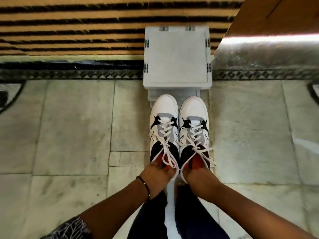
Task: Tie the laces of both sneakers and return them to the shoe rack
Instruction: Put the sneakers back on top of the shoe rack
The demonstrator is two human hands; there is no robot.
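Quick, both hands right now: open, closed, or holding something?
Left hand: grips the heel of the left sneaker.
Right hand: grips the heel of the right sneaker.

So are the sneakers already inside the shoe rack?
No, both sneakers are held by their heels in front of the white shoe rack, over the floor.

Sneakers: two, side by side — left sneaker (164, 128), right sneaker (194, 130), toes toward 12 o'clock. Hands: two, at 6 o'clock of the pair — left hand (156, 176), right hand (198, 178). Shoe rack (176, 56): one, at 12 o'clock. Wristband (144, 185): one.
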